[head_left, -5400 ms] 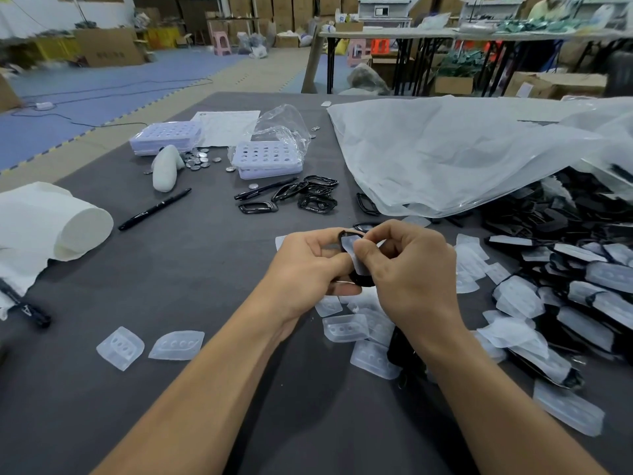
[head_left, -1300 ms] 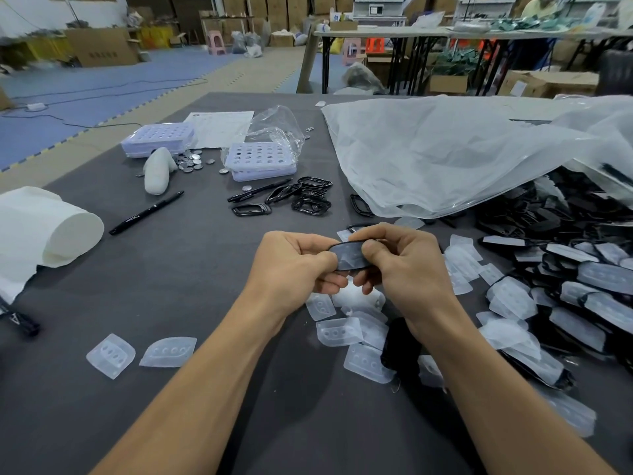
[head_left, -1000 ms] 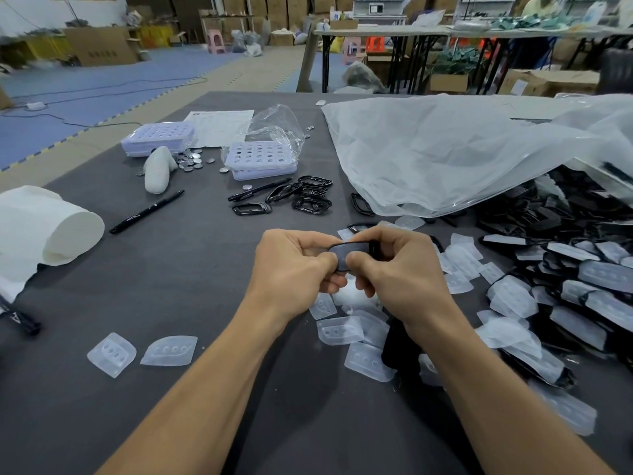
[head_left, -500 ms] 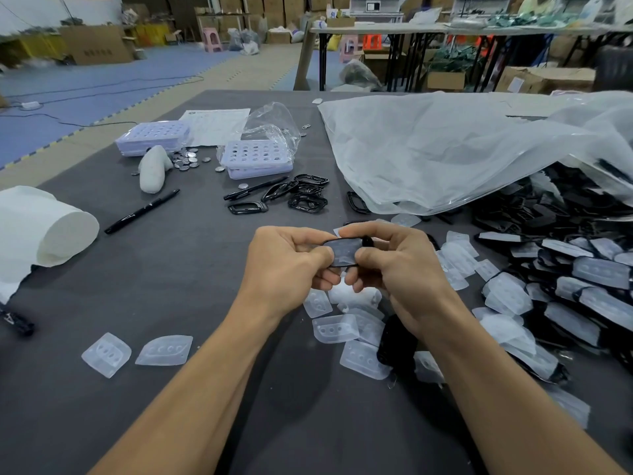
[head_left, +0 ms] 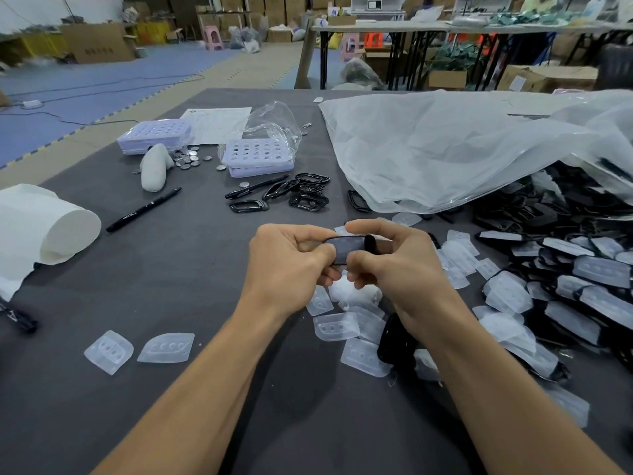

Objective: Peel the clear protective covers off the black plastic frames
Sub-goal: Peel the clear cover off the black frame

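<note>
Now, left to right across your desk point(head_left: 171, 269):

- Far left: white roll point(head_left: 48, 228), lying on its side, with a black marker pen point(head_left: 144, 210) near it. Neither is needed for this step.
- Near left: two loose clear covers point(head_left: 166, 347), side by side and well apart from your hands.
- Back left: two lilac hole trays point(head_left: 259, 157), with coin cells point(head_left: 186, 158) scattered between them.
- Centre back: bare black frames point(head_left: 308, 200), a small cluster, stripped by the look of them.
- Centre: your left hand point(head_left: 287, 265), thumb and curled fingers pinching the left end of the held frame point(head_left: 346, 246), raised above the desk. Its face shows greyish, so the cover is likely on; its edge is too small to tell.
- Centre right: your right hand point(head_left: 394, 269), fingers curled round the frame's right end, thumb at the near edge.
- Handling note: let the left hand anchor, pinching the rim rather than the cover. Work the right thumbnail under one corner, then roll the cover off along the frame's length. A sharp yank would probably flex so thin a frame.
- Beneath your hands: discarded covers point(head_left: 337, 326), a loose heap. It looks the natural place to drop this one.
- Right: clear plastic bag point(head_left: 445, 149), draped over the far side of the covered frames point(head_left: 582, 286), a large pile waiting.
</note>
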